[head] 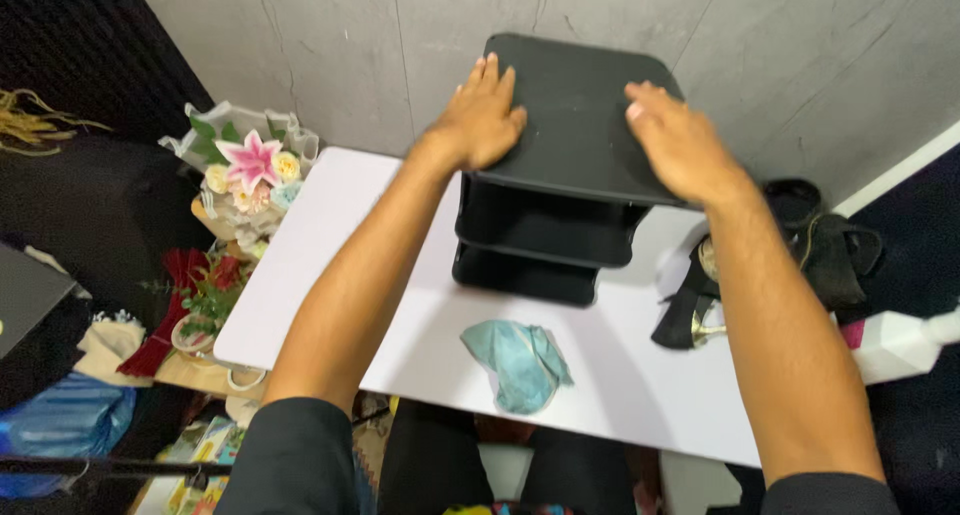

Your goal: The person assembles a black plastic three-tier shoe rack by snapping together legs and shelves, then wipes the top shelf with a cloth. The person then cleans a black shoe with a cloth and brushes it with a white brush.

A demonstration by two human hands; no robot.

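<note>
Black three-tier plastic shelf rack (560, 165) stands on the white rectangular tabletop (400, 305), toward its far edge at twelve o'clock, close to the grey panelled wall (350, 45). Starting at nine o'clock, off the table's left edge, a bouquet of pink lily and pale roses in white wrapping (250, 165) sits above a bunch of red flowers with green leaves (205, 290). Lower, at about seven o'clock, a blue plastic bag (65, 420) lies on the floor, with colourful flat printed packets (205, 445) just right of it, partly hidden by the sleeve.

Moving right, the left hand (480, 120) lies flat on the rack's top panel at its left front corner, fingers straight and close together, gripping nothing. At six o'clock from the rack, a crumpled teal cloth (520, 360) rests on the tabletop, apart from both hands. The right hand (680, 145) presses palm-down on the top panel's right side, fingers extended and slightly spread, also grasping nothing. At three o'clock, a heap of black fabric items with a gold-coloured fitting (790, 255) lies at the table's right edge, and a white plastic bottle (905, 340) shows beyond it.
</note>
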